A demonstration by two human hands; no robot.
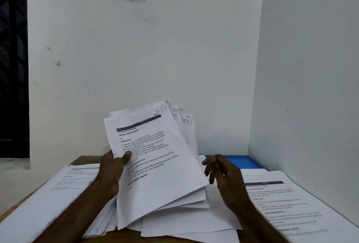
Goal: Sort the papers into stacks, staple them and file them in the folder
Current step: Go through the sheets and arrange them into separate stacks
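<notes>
My left hand (112, 171) grips a thick fanned bundle of printed papers (155, 157) by its left edge, thumb on the top sheet, tilted up above the table. Handwritten circled codes mark the top right corners of its sheets. My right hand (223, 172) hovers just right of the bundle with fingers loosely spread, holding nothing. One sorted stack of papers (64, 188) lies flat on the left, another stack (287, 204) on the right. A blue folder (239, 161) lies at the back right, partly covered by paper. No stapler is in view.
More loose white sheets (186, 225) lie under the bundle near the front edge of the brown wooden table (81, 160). White walls close the back and the right side. A dark window sits at the far left.
</notes>
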